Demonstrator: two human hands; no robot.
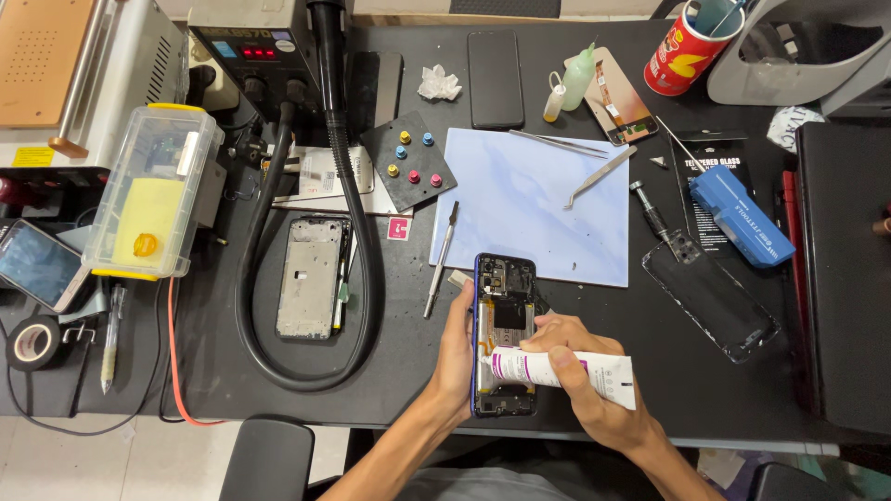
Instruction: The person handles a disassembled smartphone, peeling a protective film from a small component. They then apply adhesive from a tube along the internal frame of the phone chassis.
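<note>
An opened smartphone (pixel 506 288) with a blue rim lies face down at the table's front edge, its insides showing. My left hand (pixel 455 357) grips its left side and steadies it. My right hand (pixel 580 371) squeezes a white glue tube (pixel 594 373) with a purple band. The tube's nozzle touches the phone's left inner edge.
A pale blue work mat (pixel 529 204) lies behind the phone with tweezers (pixel 599 174) on it. A bare phone frame (pixel 311 276) sits inside a loop of black hose (pixel 362 278). A clear plastic box (pixel 153 190), a blue box (pixel 742 215), a clear case (pixel 710 299) and small bottles (pixel 575 76) surround them.
</note>
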